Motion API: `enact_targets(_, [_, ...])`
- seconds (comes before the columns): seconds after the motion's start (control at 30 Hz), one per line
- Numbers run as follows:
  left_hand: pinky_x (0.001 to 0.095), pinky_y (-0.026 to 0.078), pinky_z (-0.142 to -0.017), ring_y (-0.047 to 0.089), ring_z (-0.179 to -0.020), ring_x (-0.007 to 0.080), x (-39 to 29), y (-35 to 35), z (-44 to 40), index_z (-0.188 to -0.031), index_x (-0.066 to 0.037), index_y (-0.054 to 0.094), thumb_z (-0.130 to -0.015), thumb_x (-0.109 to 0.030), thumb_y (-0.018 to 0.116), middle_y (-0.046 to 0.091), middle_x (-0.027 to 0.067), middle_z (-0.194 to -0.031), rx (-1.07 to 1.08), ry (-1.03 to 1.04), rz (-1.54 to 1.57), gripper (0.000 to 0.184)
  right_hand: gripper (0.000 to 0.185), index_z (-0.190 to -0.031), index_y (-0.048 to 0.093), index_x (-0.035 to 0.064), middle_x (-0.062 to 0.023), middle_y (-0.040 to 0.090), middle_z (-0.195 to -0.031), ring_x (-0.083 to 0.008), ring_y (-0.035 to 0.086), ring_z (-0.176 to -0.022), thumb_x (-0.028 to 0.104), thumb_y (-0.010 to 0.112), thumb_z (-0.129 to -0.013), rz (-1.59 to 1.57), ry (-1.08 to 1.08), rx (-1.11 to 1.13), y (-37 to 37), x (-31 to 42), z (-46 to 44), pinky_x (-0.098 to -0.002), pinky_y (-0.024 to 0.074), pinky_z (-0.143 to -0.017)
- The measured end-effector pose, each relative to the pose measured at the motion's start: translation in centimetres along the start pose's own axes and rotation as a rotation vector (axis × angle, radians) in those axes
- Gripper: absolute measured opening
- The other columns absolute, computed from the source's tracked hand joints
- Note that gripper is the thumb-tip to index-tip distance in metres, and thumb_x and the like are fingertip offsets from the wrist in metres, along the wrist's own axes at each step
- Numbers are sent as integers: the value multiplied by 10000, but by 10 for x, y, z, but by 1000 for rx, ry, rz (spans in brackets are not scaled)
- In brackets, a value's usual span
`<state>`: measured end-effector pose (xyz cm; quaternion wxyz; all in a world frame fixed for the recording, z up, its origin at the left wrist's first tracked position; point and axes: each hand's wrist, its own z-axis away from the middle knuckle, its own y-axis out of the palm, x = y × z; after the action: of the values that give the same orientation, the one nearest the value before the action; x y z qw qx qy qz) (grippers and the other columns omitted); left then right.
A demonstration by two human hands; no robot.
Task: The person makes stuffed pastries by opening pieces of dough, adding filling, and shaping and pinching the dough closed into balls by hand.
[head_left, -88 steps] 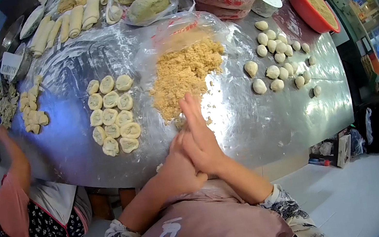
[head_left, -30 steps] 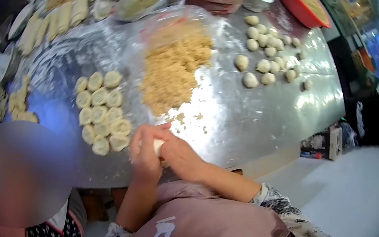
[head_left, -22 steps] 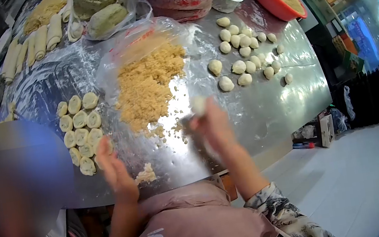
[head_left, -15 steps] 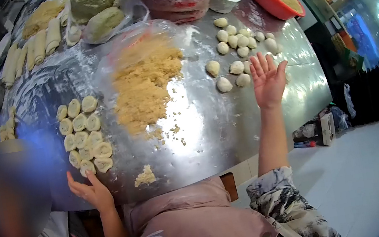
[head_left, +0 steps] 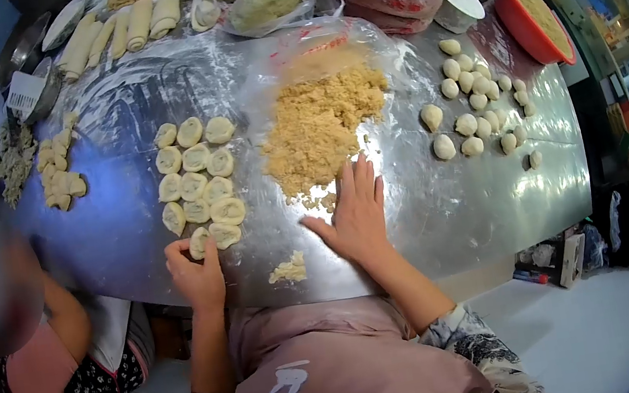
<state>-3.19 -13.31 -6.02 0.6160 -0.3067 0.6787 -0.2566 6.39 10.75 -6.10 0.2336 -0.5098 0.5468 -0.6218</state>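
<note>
— Dough round (head_left: pixel 200 243), where?
— Lying at the near end of its rows; left hand (head_left: pixel 198 279) pinching it.
— Right hand (head_left: pixel 359 224)?
— Spreading fingers wide at crumb pile's (head_left: pixel 320 122) edge. Red basin (head_left: pixel 514 24) holding tan crumbs (head_left: pixel 534 11).

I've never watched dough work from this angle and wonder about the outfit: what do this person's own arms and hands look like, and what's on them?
The left hand and right hand are bare, with no gloves. Loose sleeves, patterned dark on white, leave both forearms uncovered.
</note>
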Motion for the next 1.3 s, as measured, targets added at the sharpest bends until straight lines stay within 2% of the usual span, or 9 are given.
enact_targets(0.17, [279, 463, -669, 545, -746, 144, 8, 4, 5, -1060, 7, 465, -786, -110, 717, 540, 73, -871, -59, 16, 228, 390, 821, -1385, 307, 68, -344, 197, -1425, -486, 220, -1322, 464, 675, -768, -78, -59, -219, 21, 9, -51, -586, 198, -1052])
enact_targets(0.33, [260, 467, -691, 547, -769, 142, 1, -9, 0, -1125, 23, 493, -823, -29, 610, 546, 72, -912, 210, -402, 881, 328, 507, -1176, 564, 167, -258, 363, -1357, -446, 367, -1226, 136, 715, -692, -155, -144, -233, 19, -19, -71, -508, 310, -1026])
enact_targets(0.4, [264, 471, -714, 550, -794, 152, -4, -14, 1, -1129, 22, 501, -839, -27, 557, 549, 86, -931, 329, -536, 1101, 299, 502, -1174, 565, 162, -261, 365, -1355, -446, 373, -1220, 118, 705, -694, -203, -172, -246, 14, -33, -72, -488, 312, -1032])
enact_targets(0.57, [302, 473, -772, 566, -857, 193, -17, -23, 1, -1123, 19, 508, -865, -98, 487, 563, 120, -1002, 685, -583, 1509, 285, 468, -1212, 554, 176, -231, 349, -1393, -476, 255, -1306, 303, 671, -777, 16, -141, -249, -1, -2, -58, -647, 169, -1017])
enact_targets(0.77, [300, 440, -803, 544, -879, 182, -49, -28, 4, -1134, 2, 514, -882, -139, 488, 564, 104, -1025, 857, -666, 1499, 290, 356, -1086, 602, 146, -123, 467, -1314, -327, 357, -1287, 337, 658, -791, 8, -408, -208, 23, 62, -81, -552, 255, -1023])
enact_targets(0.93, [310, 459, -793, 564, -903, 202, -48, -28, 10, -1138, -1, 501, -886, -167, 496, 566, 120, -1025, 887, -678, 1532, 301, 168, -935, 607, 82, -95, 572, -1000, -286, 512, -1078, 173, 637, -798, -109, -408, -241, 48, 39, -87, -418, 382, -935])
enact_targets(1.03, [304, 454, -802, 564, -913, 201, -42, -22, 13, -1155, -4, 495, -890, -188, 504, 566, 118, -1040, 907, -701, 1549, 322, 108, -879, 619, 86, -75, 596, -921, -274, 544, -1037, 128, 614, -779, -156, -399, -12, 31, 11, -74, -423, 399, -932])
enact_targets(1.13, [298, 448, -811, 560, -924, 194, -44, -18, 13, -1200, -2, 479, -893, -149, 511, 566, 113, -1065, 977, -744, 1551, 342, 99, -882, 620, 91, -71, 606, -956, -265, 541, -1064, 125, 595, -792, -47, -551, -81, 3, -1, -59, -429, 408, -938])
enact_targets(1.3, [296, 443, -817, 548, -938, 173, -65, -12, 18, -1251, 3, 454, -896, -65, 520, 563, 109, -1101, 965, -718, 1383, 368, 353, -1043, 619, 69, -136, 584, -1019, -306, 559, -1007, 113, 737, -713, -188, -441, -187, -27, -19, -30, -428, 457, -863])
